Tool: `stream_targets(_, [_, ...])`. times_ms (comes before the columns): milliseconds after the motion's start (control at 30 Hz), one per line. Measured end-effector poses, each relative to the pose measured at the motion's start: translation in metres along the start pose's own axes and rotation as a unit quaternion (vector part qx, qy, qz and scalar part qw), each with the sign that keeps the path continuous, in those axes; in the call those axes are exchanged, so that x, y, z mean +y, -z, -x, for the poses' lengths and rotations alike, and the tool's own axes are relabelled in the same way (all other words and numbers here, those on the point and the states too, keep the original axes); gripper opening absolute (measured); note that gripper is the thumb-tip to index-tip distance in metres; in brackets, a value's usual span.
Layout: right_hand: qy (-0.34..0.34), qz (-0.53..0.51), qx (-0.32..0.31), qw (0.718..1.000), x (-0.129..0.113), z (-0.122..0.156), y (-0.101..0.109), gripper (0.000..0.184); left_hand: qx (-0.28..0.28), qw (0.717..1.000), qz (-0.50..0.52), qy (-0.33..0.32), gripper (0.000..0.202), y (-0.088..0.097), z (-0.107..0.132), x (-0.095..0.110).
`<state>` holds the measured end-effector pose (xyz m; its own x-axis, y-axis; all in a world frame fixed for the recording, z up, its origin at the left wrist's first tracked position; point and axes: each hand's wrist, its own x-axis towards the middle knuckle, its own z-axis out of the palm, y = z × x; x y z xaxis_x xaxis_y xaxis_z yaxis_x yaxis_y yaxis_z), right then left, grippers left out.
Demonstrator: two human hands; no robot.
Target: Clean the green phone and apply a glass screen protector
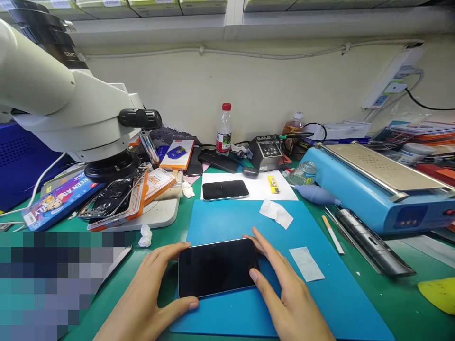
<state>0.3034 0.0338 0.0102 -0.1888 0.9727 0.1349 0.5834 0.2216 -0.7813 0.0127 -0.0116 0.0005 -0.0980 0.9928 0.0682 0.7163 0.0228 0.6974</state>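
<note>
A smartphone (217,267) with a dark screen is held sideways, just over the blue mat (245,312). My left hand (152,289) grips its left end, fingers behind the upper corner and thumb at the lower edge. At the right end, my right hand (280,284) has its thumb on the front edge and fingers along the top corner. Two white wipes, one crumpled (276,213) and one flat (306,264), lie on the mat to the right. Behind the mat, a second phone (225,190) rests on white paper (256,184).
A microscope (92,113) overhangs the left side, above phone parts and boxes (60,201). To the right stand a blue heating plate machine (384,189), an air blower (316,194), a cigarette (333,235) and tweezers (351,241). A bottle (223,130) and soldering station (266,152) stand behind.
</note>
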Motion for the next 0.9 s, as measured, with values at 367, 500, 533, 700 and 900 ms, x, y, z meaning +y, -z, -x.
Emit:
stream_targets(367, [-0.004,-0.043,0.049,0.998,-0.017,-0.010,0.007,0.040,0.005,1.000,0.031,0.002,0.059,-0.002,-0.001,-0.001])
stream_targets(500, [-0.035,-0.046,0.018,0.998,-0.010,-0.007,0.008,0.048,-0.010,1.000,0.029,0.003,0.060,0.000,-0.002,0.001])
stream_targets(533, [-0.040,-0.054,0.009,0.998,-0.009,-0.005,0.008,0.052,-0.013,0.999,0.029,0.005,0.061,0.000,-0.002,0.002])
stream_targets(700, [-0.077,-0.120,-0.063,0.988,-0.004,0.000,0.013,0.071,-0.004,0.999,0.032,0.000,0.063,0.003,-0.002,0.007])
stream_targets(900, [-0.116,-0.155,-0.077,0.978,-0.003,0.003,0.012,0.078,-0.023,0.998,0.055,0.011,0.063,0.005,-0.001,0.004])
